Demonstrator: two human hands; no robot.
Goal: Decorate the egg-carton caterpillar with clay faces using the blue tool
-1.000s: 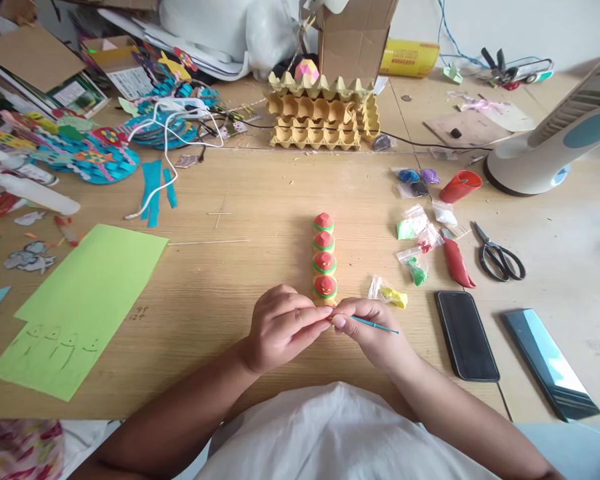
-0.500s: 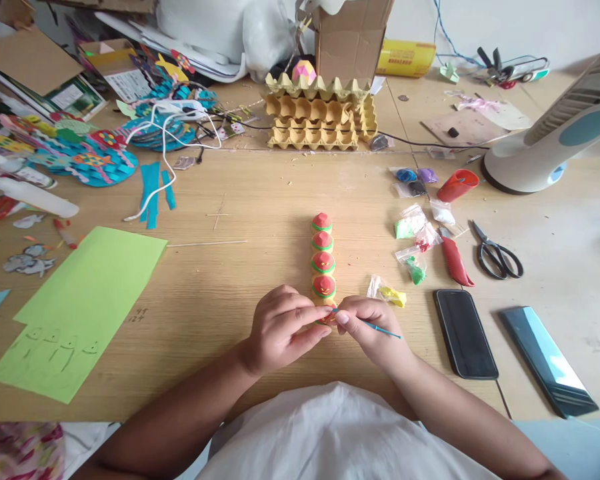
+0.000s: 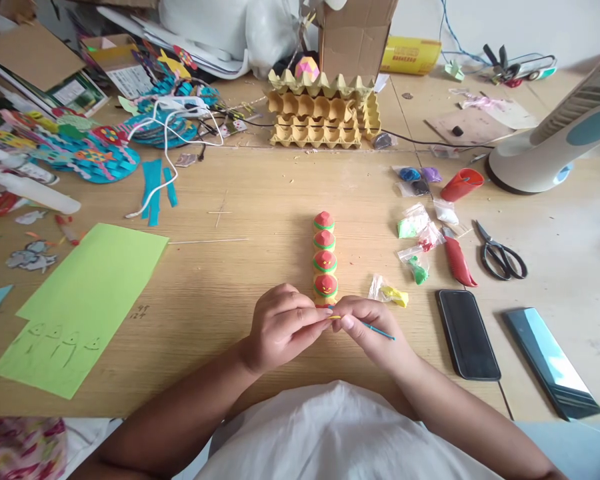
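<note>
A row of egg-carton cups (image 3: pixel 325 261) stands upright in front of me, topped with red clay and ringed with green; the nearer ones bear small yellow marks. At its near end my left hand (image 3: pixel 286 327) is closed, its thumb and fingers pinching a thin yellow clay strip (image 3: pixel 335 317). The fingertips of my right hand (image 3: pixel 373 328) meet the strip's other side. A slim blue modelling tool (image 3: pixel 380 331) lies in my right hand, its shaft sticking out past the thumb. My hands mostly cover the nearest cup.
Bagged yellow clay (image 3: pixel 395 296) lies right of my hands, with more clay bags (image 3: pixel 414 220) beyond. Further right are a red-handled cutter (image 3: pixel 460 260), scissors (image 3: pixel 500 257), a phone (image 3: pixel 467 333) and a fan (image 3: pixel 530 153). Green paper (image 3: pixel 95 287) lies left; egg cartons (image 3: pixel 315 130) stand behind.
The left thumb has closed up against the fingers, and the yellow strip now shows between my hands. The blue tool has shifted slightly left and down. The view has shifted a little.
</note>
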